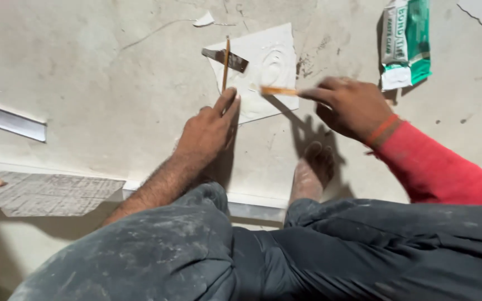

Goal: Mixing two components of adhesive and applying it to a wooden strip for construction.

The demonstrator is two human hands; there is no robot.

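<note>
Far off to the left of both hands a pale flat strip [12,121] lies on the dusty floor [112,83], and nearer the knees a grey patterned tile [51,192] sits beside a metal edge; neither is touched.

The left hand [207,131] is spread flat, holding nothing, its fingertips pressing the lower left edge of a white sheet [274,44] smeared with white paste [271,67]. Straight ahead of those fingertips a thin wooden stick [225,64] lies on the sheet, its long axis running away from the person, its top crossing a small dark metal blade [225,59] that lies slantwise. The stick sits just beyond the left hand and well to the left of the right.

The right hand [352,106], red sleeve and orange band at the wrist, pinches a second short stick [279,90] by one end. This one lies crosswise, pointing left from the grip, its free tip over the paste. So the paste lies just left of the right hand's grip and just right of the left fingertips.

Beyond the right hand, up and to the right, a green and white packet [405,42] lies well apart
</note>
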